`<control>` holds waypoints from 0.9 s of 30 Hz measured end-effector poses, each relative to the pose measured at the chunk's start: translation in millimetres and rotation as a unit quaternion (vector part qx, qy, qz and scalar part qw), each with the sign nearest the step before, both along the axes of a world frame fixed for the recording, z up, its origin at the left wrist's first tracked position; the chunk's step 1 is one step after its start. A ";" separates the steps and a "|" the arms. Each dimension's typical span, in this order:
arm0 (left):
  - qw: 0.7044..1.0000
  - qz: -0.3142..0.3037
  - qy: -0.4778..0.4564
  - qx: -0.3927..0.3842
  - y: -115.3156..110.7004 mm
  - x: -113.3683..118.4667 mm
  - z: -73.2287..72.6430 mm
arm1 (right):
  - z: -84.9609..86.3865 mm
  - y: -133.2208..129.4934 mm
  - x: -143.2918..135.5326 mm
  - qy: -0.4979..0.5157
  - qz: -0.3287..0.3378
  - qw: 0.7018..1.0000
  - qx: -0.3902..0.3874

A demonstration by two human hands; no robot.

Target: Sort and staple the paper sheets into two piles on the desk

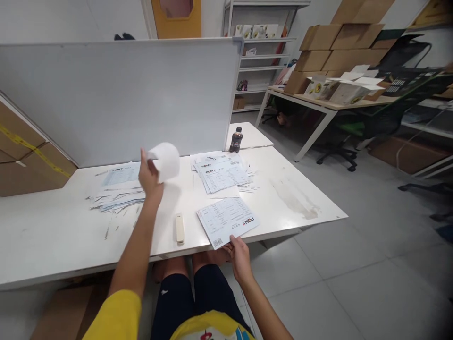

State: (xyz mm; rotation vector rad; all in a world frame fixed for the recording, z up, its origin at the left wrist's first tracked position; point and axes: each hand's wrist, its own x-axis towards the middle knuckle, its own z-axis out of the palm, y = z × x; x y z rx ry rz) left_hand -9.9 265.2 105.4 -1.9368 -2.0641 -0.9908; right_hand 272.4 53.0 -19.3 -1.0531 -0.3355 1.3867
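Observation:
My left hand [149,177] is raised over the table and closed on a curled white sheet of paper [168,160], blurred by motion. At the table's front edge my right hand [239,255] pinches the corner of a printed PONY sheet [228,219], thumb on top; whether it is one sheet or several I cannot tell. Between my hands lies a cream-coloured stapler [180,229]. Behind the right-hand sheet sits a pile of printed papers [222,172]. Another paper stack [120,189], its edges uneven, lies to the left beneath my left hand.
A dark drink bottle [236,140] stands behind the right pile, beside the whiteboard [120,99] that closes off the table's back. Cardboard boxes [35,160] stand at the left end. To the right are another desk [304,101] with boxes and an office chair [368,127].

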 end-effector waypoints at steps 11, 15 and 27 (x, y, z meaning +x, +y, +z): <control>0.993 -0.087 -0.003 -0.085 43.5 194.8 -50.5 | -1.5 0.6 -3.9 0.015 -0.008 1.000 0.014; 0.937 -0.219 0.118 -0.246 30.8 184.9 -73.5 | -0.8 -2.5 -1.3 0.012 0.005 1.000 0.019; 0.973 -0.018 0.148 -0.175 32.3 -85.6 -20.4 | -6.9 -6.4 1.0 0.002 0.005 1.000 0.006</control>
